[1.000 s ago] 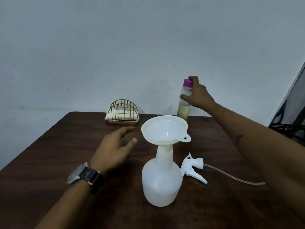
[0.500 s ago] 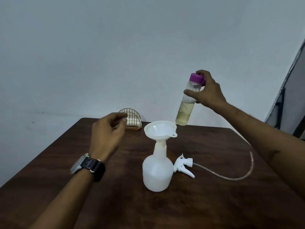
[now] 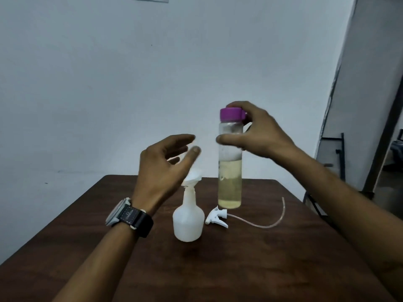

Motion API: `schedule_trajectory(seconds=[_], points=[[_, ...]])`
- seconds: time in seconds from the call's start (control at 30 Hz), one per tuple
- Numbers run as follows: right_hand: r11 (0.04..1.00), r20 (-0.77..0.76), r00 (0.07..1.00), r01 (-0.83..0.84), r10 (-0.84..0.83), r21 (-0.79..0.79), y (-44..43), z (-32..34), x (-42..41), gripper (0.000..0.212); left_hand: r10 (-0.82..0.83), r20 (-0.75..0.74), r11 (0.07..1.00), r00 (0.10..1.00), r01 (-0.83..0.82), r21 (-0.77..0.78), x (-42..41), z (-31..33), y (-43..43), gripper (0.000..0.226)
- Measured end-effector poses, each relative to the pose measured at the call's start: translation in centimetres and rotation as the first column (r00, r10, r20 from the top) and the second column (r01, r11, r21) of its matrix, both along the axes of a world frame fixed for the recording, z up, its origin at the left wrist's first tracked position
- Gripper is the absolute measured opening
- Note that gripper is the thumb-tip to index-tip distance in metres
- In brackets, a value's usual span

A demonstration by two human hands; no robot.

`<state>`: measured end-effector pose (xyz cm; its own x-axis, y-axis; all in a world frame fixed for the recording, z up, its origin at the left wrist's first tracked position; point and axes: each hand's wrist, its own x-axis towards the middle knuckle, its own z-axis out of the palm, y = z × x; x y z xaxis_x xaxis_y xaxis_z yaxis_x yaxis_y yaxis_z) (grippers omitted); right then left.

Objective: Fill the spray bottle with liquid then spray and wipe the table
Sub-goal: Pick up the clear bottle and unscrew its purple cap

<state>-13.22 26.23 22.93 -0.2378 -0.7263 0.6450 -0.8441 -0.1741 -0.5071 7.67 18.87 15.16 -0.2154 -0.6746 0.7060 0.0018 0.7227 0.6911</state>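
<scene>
A dark brown wooden table (image 3: 250,269) fills the lower half of the view, set against a pale wall. Above it the right hand (image 3: 257,132) holds a clear bottle (image 3: 230,162) in the air, upright, its long axis vertical, purple cap (image 3: 231,114) at the top and base pointing down at the table. The thumb crosses the front of the bottle below the cap and the other fingers wrap behind and around the cap, clamped on it. The bottle is a tall, narrow cylinder, clear-walled — pale yellowish liquid fills roughly its lower half, with a foamy line on top and haze on the empty glass above.

The left hand (image 3: 161,168) is raised just left of the bottle, not touching it, fingers spread apart and lightly curled, palm turned toward the bottle and holding nothing. A watch (image 3: 128,216) with a dark strap sits on that wrist.

On the table below stands the white spray bottle (image 3: 188,221), upright and uncapped, with a white funnel (image 3: 194,177) seated in its neck — the funnel partly hidden behind the left hand. What the spray bottle contains cannot be made out through its opaque wall. Just to its right lies the white trigger head (image 3: 217,219) on its side, its thin tube (image 3: 268,223) curving away to the right across the wood.
</scene>
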Motion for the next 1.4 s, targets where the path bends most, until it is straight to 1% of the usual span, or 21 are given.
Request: schedule_trajectory(seconds=[0.1, 0.13, 0.17, 0.2, 0.3, 0.43, 0.47, 0.53, 0.6, 0.67, 0.73, 0.8, 0.93, 1.0, 1.07, 1.13, 1.17, 1.23, 1.33, 1.4], points=[[1.000, -0.057, 0.998, -0.031, 0.031, 0.003, 2.1, -0.6, 2.9, 0.067, -0.085, 0.161, 0.996, 0.983, 0.083, 0.019, -0.7, 0.4, 2.2, 0.075], [0.999, -0.055, 0.998, -0.037, 0.037, 0.009, 2.8, -0.7, 3.8, 0.066, -0.090, 0.194, 0.996, 0.977, 0.085, 0.036, -0.9, 0.5, 2.8, 0.086], [0.999, -0.050, 0.998, -0.044, 0.045, 0.017, 3.3, -0.7, 4.5, 0.066, -0.089, 0.212, 0.996, 0.973, 0.081, 0.048, -1.0, 0.6, 3.4, 0.090], [0.998, -0.047, 0.997, -0.054, 0.055, 0.025, 3.7, -0.7, 5.2, 0.066, -0.075, 0.222, 0.997, 0.972, 0.066, 0.048, -1.1, 0.6, 3.8, 0.087], [0.997, -0.054, 0.996, -0.074, 0.075, 0.029, 4.5, -0.9, 6.7, 0.068, 0.003, 0.245, 1.000, 0.970, -0.005, 0.008, -1.4, 0.6, 4.6, 0.063], [0.994, -0.041, 0.994, -0.099, 0.101, 0.034, 4.8, -1.0, 7.5, 0.068, -0.027, 0.168, 0.998, 0.985, 0.017, 0.063, -1.2, 0.6, 5.1, 0.031], [0.993, -0.041, 0.993, -0.110, 0.111, 0.038, 4.9, -1.1, 7.6, 0.068, -0.006, 0.153, 0.999, 0.988, -0.002, 0.053, -1.1, 0.6, 5.4, 0.030], [0.988, -0.039, 0.989, -0.141, 0.143, 0.054, 5.1, -1.2, 7.7, 0.065, 0.018, 0.089, 0.998, 0.996, -0.024, 0.066, -1.2, 0.6, 5.7, 0.035], [0.983, -0.019, 0.985, -0.169, 0.171, 0.071, 5.0, -1.2, 8.0, 0.052, -0.017, 0.000, 0.990, 1.000, 0.017, 0.141, -1.2, 0.3, 5.8, 0.038], [0.986, -0.019, 0.988, -0.155, 0.156, 0.055, 4.7, -0.9, 8.1, 0.043, -0.032, -0.041, 0.980, 0.999, 0.039, 0.197, -1.2, -0.1, 5.7, 0.039], [0.992, -0.021, 0.992, -0.120, 0.121, 0.036, 4.4, -0.4, 8.2, 0.041, -0.026, -0.045, 0.973, 0.999, 0.035, 0.228, -1.2, -0.3, 5.8, 0.037], [0.992, -0.011, 0.993, -0.114, 0.114, 0.056, 4.0, 0.1, 8.2, 0.037, -0.028, -0.055, 0.966, 0.998, 0.041, 0.255, -1.2, -0.5, 5.6, 0.034], [0.983, 0.000, 0.989, -0.149, 0.149, 0.112, 3.7, 0.2, 8.2, 0.033, -0.038, -0.051, 0.965, 0.998, 0.050, 0.259, -0.9, -1.0, 5.2, 0.029], [0.977, -0.013, 0.986, -0.166, 0.169, 0.138, 3.5, 0.1, 8.3, 0.035, -0.041, -0.040, 0.970, 0.998, 0.049, 0.239, -0.8, -1.3, 4.9, 0.024], [0.971, -0.038, 0.983, -0.173, 0.182, 0.163, 3.4, 0.0, 8.2, 0.033, -0.047, -0.036, 0.970, 0.998, 0.054, 0.238, -0.7, -1.5, 4.8, 0.025], [0.959, -0.030, 0.974, -0.217, 0.227, 0.183, 3.3, -0.1, 7.9, 0.024, -0.069, -0.035, 0.962, 0.997, 0.076, 0.261, -0.6, -1.7, 4.8, 0.026], [0.944, 0.009, 0.963, -0.267, 0.271, 0.192, 3.2, -0.1, 7.7, 0.019, -0.104, -0.061, 0.950, 0.993, 0.117, 0.290, -0.6, -1.8, 4.8, 0.025], [0.906, 0.088, 0.934, -0.359, 0.347, 0.226, 3.3, 0.1, 7.2, 0.022, -0.146, -0.095, 0.931, 0.985, 0.169, 0.325, -0.5, -2.1, 4.8, 0.023], [0.853, 0.078, 0.905, -0.420, 0.417, 0.309, 3.7, 0.6, 6.5, 0.035, -0.097, -0.045, 0.953, 0.994, 0.106, 0.284, -0.6, -2.5, 4.6, 0.020], [0.826, 0.123, 0.885, -0.465, 0.450, 0.318, 3.9, 0.8, 6.4, 0.041, -0.068, -0.011, 0.968, 0.998, 0.069, 0.241, -0.6, -2.4, 4.4, 0.019]])
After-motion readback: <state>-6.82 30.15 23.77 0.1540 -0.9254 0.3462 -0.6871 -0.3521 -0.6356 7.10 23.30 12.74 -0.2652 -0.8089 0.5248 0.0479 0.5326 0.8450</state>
